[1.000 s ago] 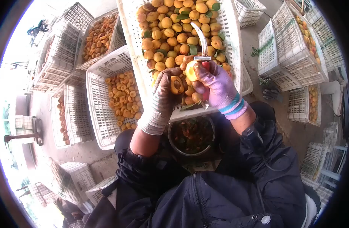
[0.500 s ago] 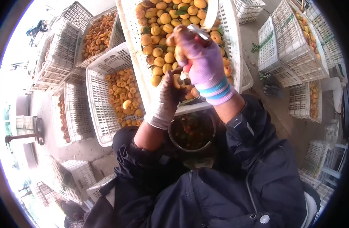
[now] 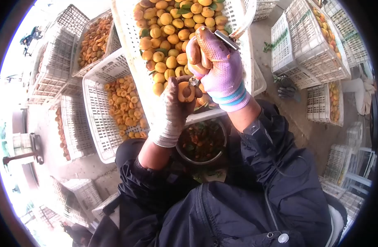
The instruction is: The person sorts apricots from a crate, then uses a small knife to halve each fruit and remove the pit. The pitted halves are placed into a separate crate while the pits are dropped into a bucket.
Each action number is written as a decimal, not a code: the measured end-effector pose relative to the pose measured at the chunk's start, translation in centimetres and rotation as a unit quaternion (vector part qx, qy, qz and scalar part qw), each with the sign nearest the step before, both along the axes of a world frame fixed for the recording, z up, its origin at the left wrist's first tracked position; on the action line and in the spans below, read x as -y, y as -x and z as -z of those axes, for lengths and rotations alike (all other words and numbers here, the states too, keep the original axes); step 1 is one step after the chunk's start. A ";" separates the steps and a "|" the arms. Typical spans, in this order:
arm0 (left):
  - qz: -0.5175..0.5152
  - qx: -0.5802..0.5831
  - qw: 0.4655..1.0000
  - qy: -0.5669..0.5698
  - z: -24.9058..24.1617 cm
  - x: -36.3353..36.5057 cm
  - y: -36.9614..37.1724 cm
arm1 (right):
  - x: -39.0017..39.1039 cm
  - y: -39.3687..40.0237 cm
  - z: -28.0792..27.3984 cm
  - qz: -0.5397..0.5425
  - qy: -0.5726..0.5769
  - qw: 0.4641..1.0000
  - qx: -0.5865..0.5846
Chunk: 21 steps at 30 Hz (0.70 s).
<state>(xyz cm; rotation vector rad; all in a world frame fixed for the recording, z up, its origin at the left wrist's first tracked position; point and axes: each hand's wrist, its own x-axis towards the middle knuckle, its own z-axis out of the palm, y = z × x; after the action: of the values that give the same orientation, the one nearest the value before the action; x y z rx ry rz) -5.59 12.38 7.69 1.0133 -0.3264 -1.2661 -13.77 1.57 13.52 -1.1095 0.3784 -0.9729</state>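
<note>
My left hand (image 3: 170,109), in a stained whitish glove, is closed around an apricot (image 3: 186,92) whose cut face points up and shows a dark centre. My right hand (image 3: 222,72), in a purple glove with blue bands at the cuff, is wrapped around a hand tool (image 3: 227,40). One metal end sticks out above the fist; the metal tip (image 3: 194,81) below touches or nearly touches the apricot. My fingers hide the tool's middle. Both hands are over the near end of a white crate (image 3: 129,53) of whole apricots (image 3: 170,31) with some leaves.
Left of it, a white crate (image 3: 94,113) holds apricot halves (image 3: 125,107). A round bucket (image 3: 224,150) with dark scraps and leaves stands below my hands. More fruit crates (image 3: 75,123) stand at left, and stacked crates (image 3: 287,45) at right. A dark glove (image 3: 286,88) lies on the floor.
The apricot's cut face has come into view between my hands. My right hand has turned, and its tool's tip is now at the fruit. The whole view has shifted slightly.
</note>
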 end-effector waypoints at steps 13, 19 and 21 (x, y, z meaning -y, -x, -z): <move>-0.064 0.022 0.998 -0.019 -1.7 -0.9 0.5 | 0.3 -0.3 0.6 -0.110 -0.171 0.969 0.142; -0.070 -0.045 0.996 -0.035 -1.3 -0.9 0.7 | -1.0 -0.8 1.1 -0.125 -0.133 0.981 0.072; -0.048 -0.008 0.999 0.014 -0.3 -1.2 0.2 | -0.7 -0.7 1.2 -0.169 -0.163 0.965 0.116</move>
<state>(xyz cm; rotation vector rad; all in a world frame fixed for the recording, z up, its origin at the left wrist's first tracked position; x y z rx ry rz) -5.81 13.55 7.95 0.9834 -0.2805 -1.1794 -13.07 2.27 12.29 -0.7196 0.1426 -0.6962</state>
